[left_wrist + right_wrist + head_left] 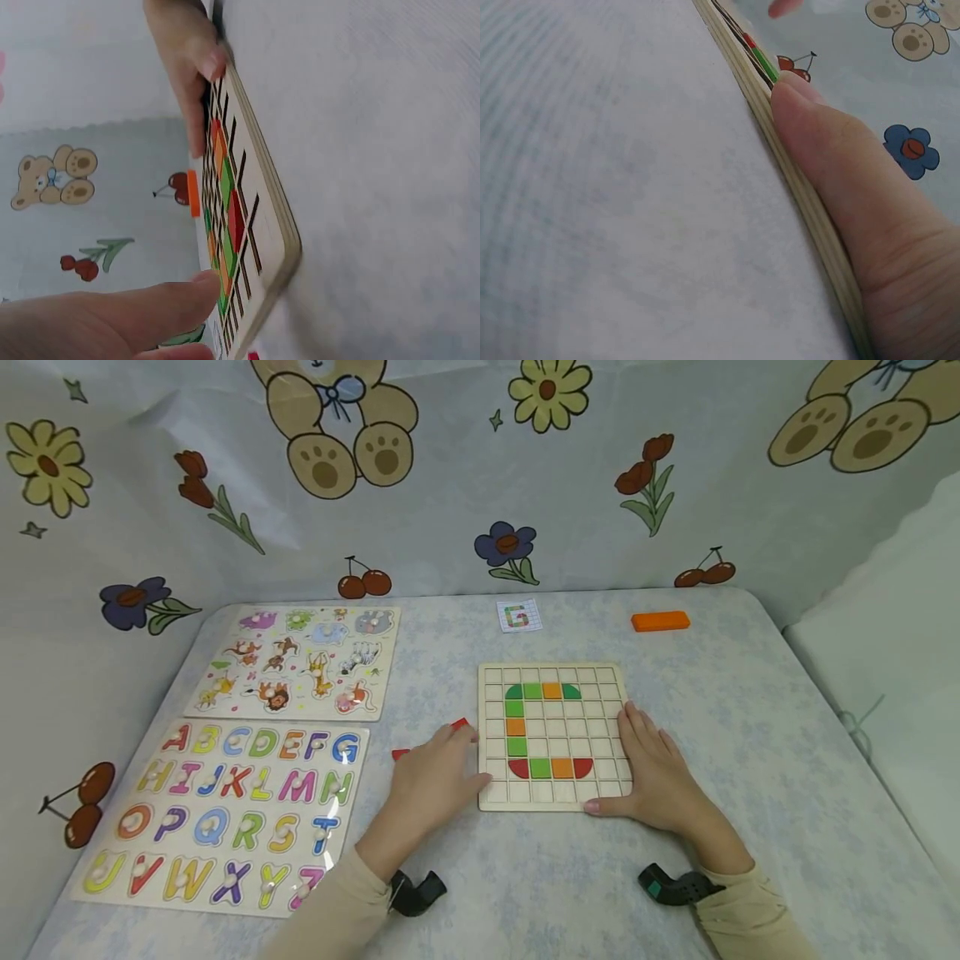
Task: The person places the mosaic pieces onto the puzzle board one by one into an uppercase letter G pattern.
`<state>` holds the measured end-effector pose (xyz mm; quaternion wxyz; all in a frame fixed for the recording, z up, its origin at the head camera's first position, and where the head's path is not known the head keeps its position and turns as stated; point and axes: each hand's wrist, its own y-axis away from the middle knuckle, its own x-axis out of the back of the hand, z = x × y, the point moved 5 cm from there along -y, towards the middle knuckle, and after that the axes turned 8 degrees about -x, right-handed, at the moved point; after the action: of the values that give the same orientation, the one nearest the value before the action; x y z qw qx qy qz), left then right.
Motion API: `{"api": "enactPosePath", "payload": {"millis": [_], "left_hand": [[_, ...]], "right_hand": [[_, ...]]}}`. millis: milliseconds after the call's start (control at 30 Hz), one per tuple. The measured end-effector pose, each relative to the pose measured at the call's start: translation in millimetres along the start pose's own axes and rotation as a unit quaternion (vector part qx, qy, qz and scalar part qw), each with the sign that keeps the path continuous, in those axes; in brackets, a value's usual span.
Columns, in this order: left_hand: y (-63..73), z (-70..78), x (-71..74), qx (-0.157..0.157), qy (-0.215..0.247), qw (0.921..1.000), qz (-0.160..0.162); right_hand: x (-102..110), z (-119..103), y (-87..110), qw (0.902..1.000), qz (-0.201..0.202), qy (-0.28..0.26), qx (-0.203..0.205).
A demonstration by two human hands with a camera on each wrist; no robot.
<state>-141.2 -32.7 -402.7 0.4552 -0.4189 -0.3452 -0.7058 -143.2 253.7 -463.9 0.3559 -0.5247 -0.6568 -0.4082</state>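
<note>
A square wooden grid board (555, 797) lies flat on the table, with green, orange and red pieces set in its cells in a C-like outline. Against its right side rest the straight fingers of my right hand (663, 785), its thumb (810, 124) on the near edge. My left hand (435, 781) is at the board's left side, fingers extended, thumb (176, 304) by the near left corner. One red piece (460, 723) shows at the left fingertips; whether they touch it is unclear. Another red piece (401, 754) is partly hidden behind that hand.
A small pattern card (519, 616) lies beyond the board, and an orange block (660, 622) sits at the far right. On the left are an animal puzzle board (251, 681) and an alphabet puzzle board (255, 810). A printed cloth (435, 468) hangs behind the table.
</note>
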Motion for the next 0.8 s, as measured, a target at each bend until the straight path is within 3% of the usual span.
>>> {"api": "enactPosePath", "payload": {"millis": [133,267,600,800], "left_hand": [[15.1,-28.7,5.9,0.041,-0.030,0.9987,0.001],[22.0,-40.4,4.1,0.044,-0.045,0.9980,-0.002],[17.7,-37.8,-1.9,0.042,-0.029,0.9986,0.010],[14.8,-33.9,-1.9,0.007,-0.042,0.9984,0.037]], "right_hand": [[0,-1,-0.5,1.0000,0.001,-0.001,0.000],[0,-1,-0.8,1.0000,0.002,-0.001,0.000],[-1,0,0.9,1.0000,0.002,-0.005,0.000],[-1,1,0.5,1.0000,0.003,-0.002,0.000]]}}
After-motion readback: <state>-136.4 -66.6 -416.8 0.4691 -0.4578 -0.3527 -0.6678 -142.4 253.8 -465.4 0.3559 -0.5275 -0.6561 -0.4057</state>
